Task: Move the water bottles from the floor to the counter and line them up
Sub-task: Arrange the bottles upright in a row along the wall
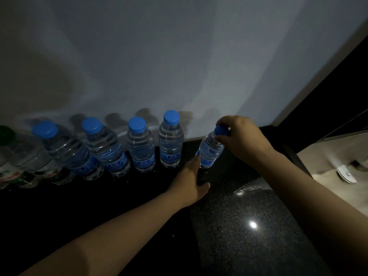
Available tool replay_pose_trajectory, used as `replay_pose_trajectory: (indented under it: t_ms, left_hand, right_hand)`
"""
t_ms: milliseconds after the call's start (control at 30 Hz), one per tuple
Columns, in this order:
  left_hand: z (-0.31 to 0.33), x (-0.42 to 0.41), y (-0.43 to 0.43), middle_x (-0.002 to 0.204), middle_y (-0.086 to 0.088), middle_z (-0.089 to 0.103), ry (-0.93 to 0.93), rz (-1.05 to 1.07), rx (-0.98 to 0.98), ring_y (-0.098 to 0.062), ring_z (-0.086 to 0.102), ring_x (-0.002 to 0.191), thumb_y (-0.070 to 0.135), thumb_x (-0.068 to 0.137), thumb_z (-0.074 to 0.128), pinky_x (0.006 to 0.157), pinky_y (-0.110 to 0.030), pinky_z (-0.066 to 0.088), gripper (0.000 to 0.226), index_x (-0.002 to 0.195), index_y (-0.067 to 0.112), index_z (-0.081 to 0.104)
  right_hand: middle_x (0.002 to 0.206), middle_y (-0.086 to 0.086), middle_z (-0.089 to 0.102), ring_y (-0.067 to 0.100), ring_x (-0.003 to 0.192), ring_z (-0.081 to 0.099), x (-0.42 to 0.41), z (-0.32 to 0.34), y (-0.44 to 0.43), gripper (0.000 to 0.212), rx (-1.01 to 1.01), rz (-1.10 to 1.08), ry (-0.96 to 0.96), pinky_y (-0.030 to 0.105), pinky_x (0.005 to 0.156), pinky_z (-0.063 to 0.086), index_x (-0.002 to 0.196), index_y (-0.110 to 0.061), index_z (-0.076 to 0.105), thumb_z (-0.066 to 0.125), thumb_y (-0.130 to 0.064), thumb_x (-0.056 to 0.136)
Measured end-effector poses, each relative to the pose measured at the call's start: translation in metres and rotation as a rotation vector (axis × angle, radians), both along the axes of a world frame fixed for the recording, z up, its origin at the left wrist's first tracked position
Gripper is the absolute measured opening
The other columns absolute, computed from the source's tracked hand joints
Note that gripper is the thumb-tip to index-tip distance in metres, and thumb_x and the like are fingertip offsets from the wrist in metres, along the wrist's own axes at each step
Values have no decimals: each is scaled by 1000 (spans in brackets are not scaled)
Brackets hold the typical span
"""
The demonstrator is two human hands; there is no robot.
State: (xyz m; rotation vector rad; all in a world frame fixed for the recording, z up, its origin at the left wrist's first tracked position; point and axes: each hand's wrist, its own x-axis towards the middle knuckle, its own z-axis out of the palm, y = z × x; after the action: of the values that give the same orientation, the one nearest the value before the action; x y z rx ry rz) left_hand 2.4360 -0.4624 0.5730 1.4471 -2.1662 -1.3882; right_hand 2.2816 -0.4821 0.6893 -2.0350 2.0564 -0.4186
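Note:
Several clear water bottles with blue caps stand in a row on the dark speckled counter (249,226) along the white wall; the nearest to my hands is one bottle (171,140). At the right end of the row a further bottle (210,151) stands slightly tilted. My right hand (239,136) pinches its blue cap from above. My left hand (191,180) reaches in low, its fingers touching the bottle's lower label side; the fingertips are hidden against the bottle. Two green-capped bottles (12,156) stand at the far left.
The white wall (179,66) runs right behind the row. The counter's right edge drops to a lit pale floor (338,156) where a white slipper (345,173) lies. A dark panel rises at the upper right.

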Motion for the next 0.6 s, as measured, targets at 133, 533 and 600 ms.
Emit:
replay_pose_trajectory:
  t_ms: [133,533,600]
  left_hand:
    - [-2,2,3,161,1,7,17,12,8,-19,19,146,29,86,67,112,-41,37,91,154,25,5]
    - [-5,13,2,162,2,4,-4,34,-11,-19,17,146,32,87,65,111,-41,38,94,153,25,0]
    - [-6,16,2,162,3,2,-18,38,-14,-18,15,147,33,87,64,112,-40,36,94,153,25,-2]
  right_hand:
    - [114,11,65,24,100,60,2,1,-1,33,0,19,5,37,87,52,117,-8,61,68,-15,85]
    - [111,11,66,18,90,56,14,-3,-11,30,-4,65,15,25,74,41,114,-8,62,68,-12,85]
    - [111,11,65,18,90,56,18,-3,-13,30,-4,77,21,25,74,41,115,-9,62,67,-13,85]
